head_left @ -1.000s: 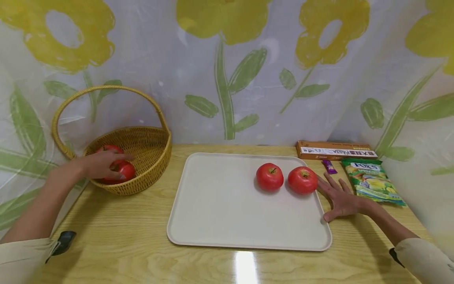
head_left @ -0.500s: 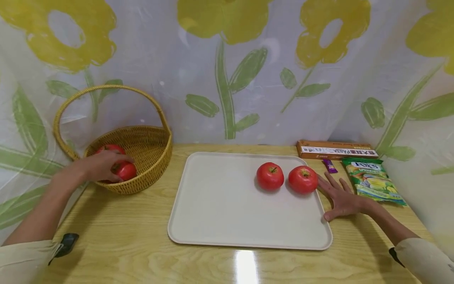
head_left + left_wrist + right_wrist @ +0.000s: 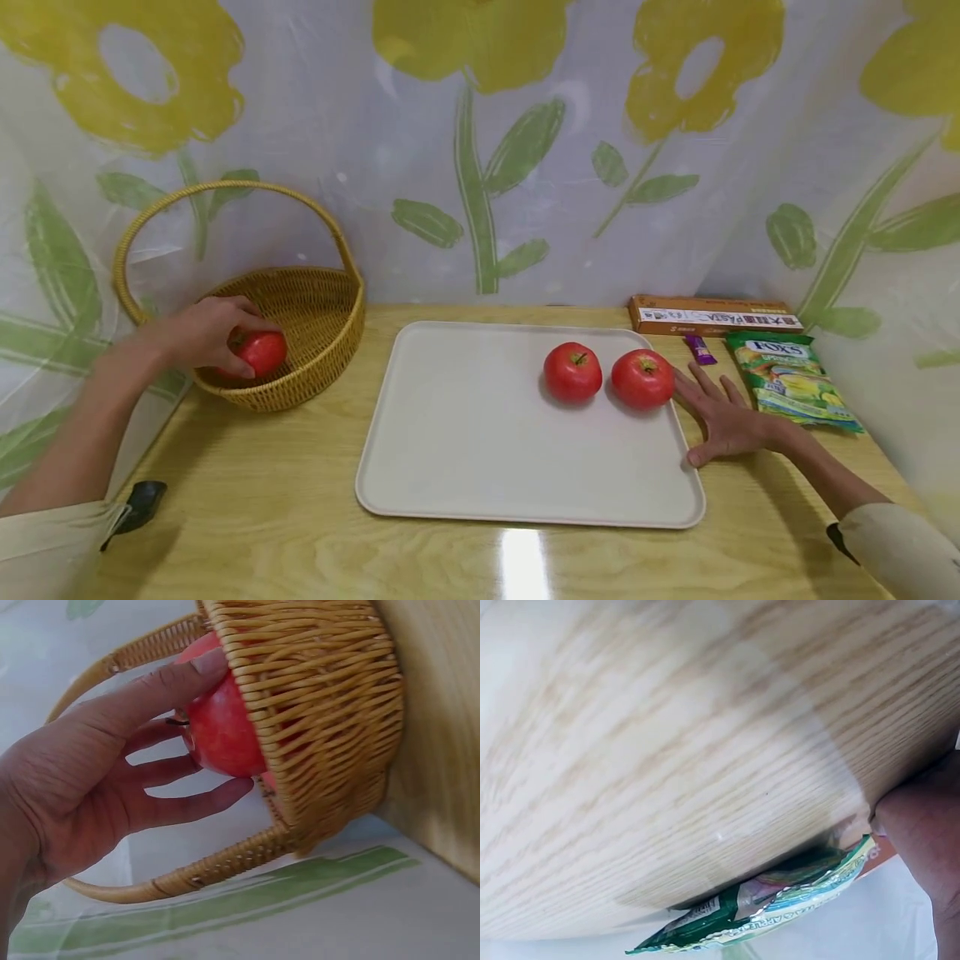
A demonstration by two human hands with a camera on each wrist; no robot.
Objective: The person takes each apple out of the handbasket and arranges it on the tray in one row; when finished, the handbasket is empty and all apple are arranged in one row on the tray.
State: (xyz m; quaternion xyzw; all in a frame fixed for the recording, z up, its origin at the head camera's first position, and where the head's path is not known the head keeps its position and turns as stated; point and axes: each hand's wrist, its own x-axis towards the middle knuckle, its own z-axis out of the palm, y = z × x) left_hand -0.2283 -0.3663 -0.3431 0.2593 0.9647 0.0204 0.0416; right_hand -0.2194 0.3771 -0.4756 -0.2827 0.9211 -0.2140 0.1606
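My left hand [image 3: 213,333] reaches into the wicker basket [image 3: 330,354] and grips a red apple [image 3: 262,353]. In the left wrist view the thumb lies along one side of the apple [image 3: 225,735] and the fingers curve round the other, with its stem toward the palm. The apple sits partly behind the basket wall [image 3: 322,697]. My right hand [image 3: 723,425] has its fingers spread at the right rim of the white tray [image 3: 465,442], fingertips close to an apple [image 3: 642,379] on it. Another apple [image 3: 572,372] stands just left of that one.
Behind the right hand lie a green candy bag [image 3: 795,383], a small purple packet [image 3: 701,350] and a long pasta box [image 3: 716,317]. The basket's tall handle [image 3: 232,185] arches over its opening. A flower-printed curtain [image 3: 322,108] hangs behind the wooden table [image 3: 300,500].
The left hand has closed its fingers round the front apple in the basket and shifted it slightly. The apple behind is now hidden by the hand. My right hand stays put.
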